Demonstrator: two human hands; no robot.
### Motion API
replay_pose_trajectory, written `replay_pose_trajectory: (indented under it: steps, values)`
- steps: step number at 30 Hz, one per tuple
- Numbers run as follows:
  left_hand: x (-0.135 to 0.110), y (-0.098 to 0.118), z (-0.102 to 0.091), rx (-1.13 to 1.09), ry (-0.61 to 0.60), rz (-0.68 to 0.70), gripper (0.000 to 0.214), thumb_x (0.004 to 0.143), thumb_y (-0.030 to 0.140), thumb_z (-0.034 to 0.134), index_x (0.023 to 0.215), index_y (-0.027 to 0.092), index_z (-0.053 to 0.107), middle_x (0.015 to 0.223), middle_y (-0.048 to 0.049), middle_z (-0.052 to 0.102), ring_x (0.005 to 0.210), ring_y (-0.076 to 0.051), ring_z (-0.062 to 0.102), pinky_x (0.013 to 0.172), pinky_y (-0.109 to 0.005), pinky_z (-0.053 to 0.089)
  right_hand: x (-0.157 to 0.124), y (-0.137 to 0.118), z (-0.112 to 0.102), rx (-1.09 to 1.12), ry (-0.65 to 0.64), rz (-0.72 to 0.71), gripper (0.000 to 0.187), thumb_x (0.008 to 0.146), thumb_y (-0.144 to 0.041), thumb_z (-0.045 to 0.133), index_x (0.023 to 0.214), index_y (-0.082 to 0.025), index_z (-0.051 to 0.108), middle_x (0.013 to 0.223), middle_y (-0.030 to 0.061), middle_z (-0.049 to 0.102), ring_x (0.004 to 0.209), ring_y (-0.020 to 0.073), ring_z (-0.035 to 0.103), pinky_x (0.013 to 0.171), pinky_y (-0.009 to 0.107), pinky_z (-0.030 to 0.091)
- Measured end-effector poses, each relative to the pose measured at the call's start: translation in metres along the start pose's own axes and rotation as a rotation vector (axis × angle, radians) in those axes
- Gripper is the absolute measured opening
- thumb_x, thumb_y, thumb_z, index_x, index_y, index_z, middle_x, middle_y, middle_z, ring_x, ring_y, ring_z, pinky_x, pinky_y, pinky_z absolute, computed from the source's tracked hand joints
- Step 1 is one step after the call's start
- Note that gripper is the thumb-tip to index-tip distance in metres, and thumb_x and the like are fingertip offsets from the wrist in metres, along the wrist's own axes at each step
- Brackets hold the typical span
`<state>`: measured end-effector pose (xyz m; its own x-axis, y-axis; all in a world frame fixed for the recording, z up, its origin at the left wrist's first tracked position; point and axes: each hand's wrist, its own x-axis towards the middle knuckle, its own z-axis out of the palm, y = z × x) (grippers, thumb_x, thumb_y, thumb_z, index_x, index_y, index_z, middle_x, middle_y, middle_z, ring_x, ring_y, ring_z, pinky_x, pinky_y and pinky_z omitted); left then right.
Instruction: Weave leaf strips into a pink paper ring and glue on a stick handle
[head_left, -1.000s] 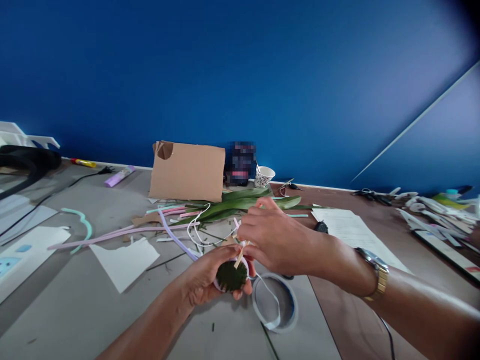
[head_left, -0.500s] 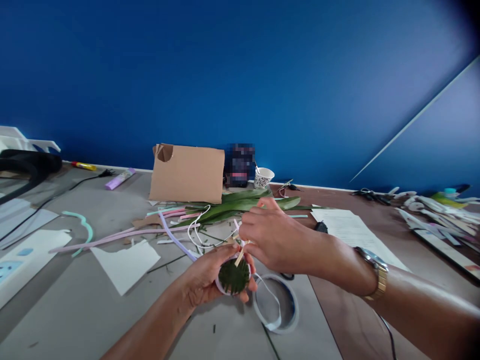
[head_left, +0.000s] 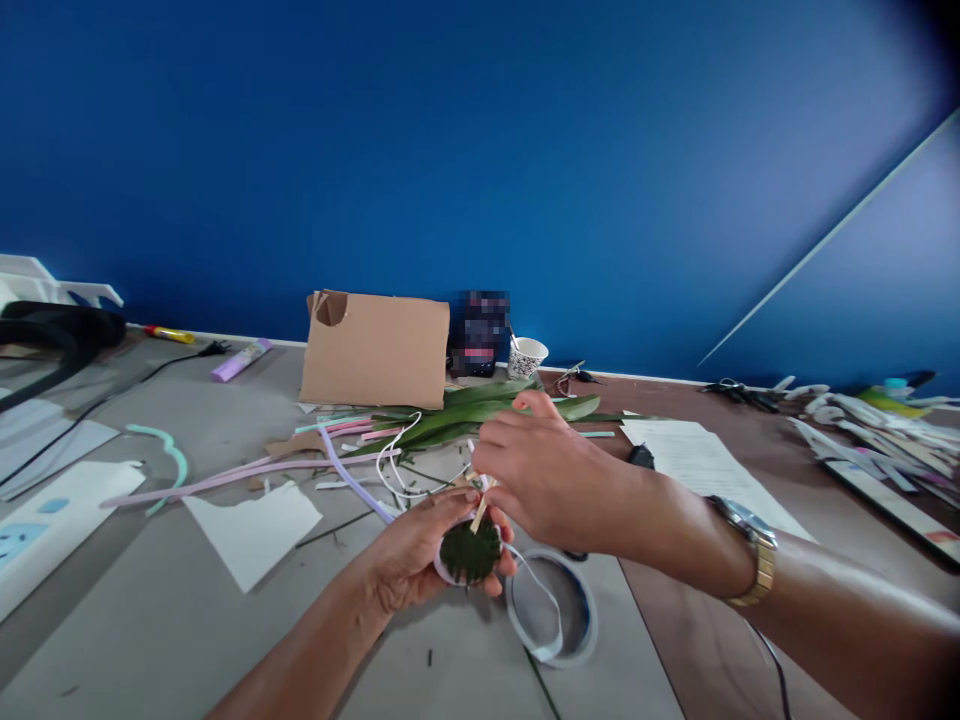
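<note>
— Left hand?
— My left hand (head_left: 409, 560): fingers curled round a white-rimmed green disc (head_left: 470, 552), which I hold just above the grey table (head_left: 150, 620).
— Right hand?
— My right hand (head_left: 547, 480): fingertips pressed together, pinching a thin tan strip (head_left: 480, 512) that touches the disc's upper edge.
— Nearby?
— A tape roll (head_left: 587, 615) lies just right of the disc. Long green leaves (head_left: 480, 408) and a cardboard sheet (head_left: 375, 348) lie beyond.
</note>
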<state>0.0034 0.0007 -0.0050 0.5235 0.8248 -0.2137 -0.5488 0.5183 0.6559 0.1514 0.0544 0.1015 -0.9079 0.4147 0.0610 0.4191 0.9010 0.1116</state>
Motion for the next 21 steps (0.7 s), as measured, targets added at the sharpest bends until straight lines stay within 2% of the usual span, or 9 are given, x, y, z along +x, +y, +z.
replay_pose_trajectory:
  steps: [4,8,10,12,14,17,21]
  values:
    - [0.0,0.002,0.002,-0.031,0.037,-0.019,0.026,0.085,0.038,0.059,0.082,0.012,0.063,0.073,-0.0098,0.069,0.06,-0.021,0.068,0.049,-0.027,0.051,0.002,-0.003,-0.003,-0.009,-0.012,-0.009,0.01,0.081,-0.015,0.055,0.073,-0.016,0.059,0.074,0.0053,0.059,0.076,0.0207,0.05,0.083,0.044,0.033]
    - [0.001,0.001,-0.003,-0.071,0.059,-0.033,0.027,0.086,0.037,0.056,0.088,0.011,0.062,0.076,-0.0096,0.067,0.063,-0.022,0.068,0.049,-0.028,0.052,-0.006,0.004,-0.016,0.079,-0.063,-0.027,0.02,0.087,-0.015,0.05,0.07,-0.017,0.059,0.073,0.004,0.057,0.074,0.019,0.05,0.075,0.039,0.034]
    - [0.002,0.001,-0.005,-0.099,0.06,-0.013,0.028,0.087,0.038,0.055,0.091,0.011,0.062,0.077,-0.0097,0.067,0.065,-0.023,0.068,0.05,-0.03,0.054,-0.016,0.011,-0.019,0.161,-0.012,0.01,0.019,0.089,-0.015,0.048,0.076,-0.017,0.062,0.076,0.0041,0.058,0.077,0.0189,0.052,0.074,0.037,0.035]
    - [0.004,0.001,-0.008,-0.13,0.063,0.019,0.028,0.087,0.037,0.055,0.093,0.011,0.062,0.077,-0.0092,0.067,0.066,-0.022,0.068,0.053,-0.031,0.055,-0.029,0.019,-0.015,0.27,0.096,0.144,0.016,0.09,-0.019,0.049,0.091,-0.018,0.065,0.085,0.005,0.061,0.082,0.0188,0.054,0.075,0.035,0.039]
    - [0.004,0.002,-0.01,-0.156,0.07,0.049,0.026,0.087,0.037,0.056,0.094,0.012,0.062,0.078,-0.0087,0.067,0.069,-0.022,0.068,0.055,-0.03,0.055,-0.043,0.026,0.0,0.413,0.194,0.312,0.017,0.09,-0.02,0.05,0.097,-0.02,0.064,0.088,0.0045,0.063,0.08,0.0171,0.057,0.068,0.03,0.043]
    - [0.005,0.003,-0.011,-0.187,0.085,0.091,0.024,0.086,0.036,0.057,0.094,0.014,0.063,0.08,-0.0081,0.066,0.07,-0.021,0.067,0.057,-0.03,0.055,-0.062,0.032,0.039,0.584,0.144,0.457,0.018,0.09,-0.021,0.048,0.092,-0.021,0.065,0.085,0.0033,0.065,0.073,0.0156,0.06,0.057,0.025,0.044]
    - [0.006,0.004,-0.009,-0.196,0.11,0.138,0.026,0.089,0.036,0.053,0.092,0.013,0.064,0.08,-0.0087,0.066,0.07,-0.02,0.066,0.058,-0.03,0.054,-0.082,0.03,0.091,0.459,0.178,0.535,0.019,0.083,-0.009,0.05,0.08,-0.02,0.066,0.079,0.0032,0.068,0.076,0.0197,0.065,0.064,0.031,0.047]
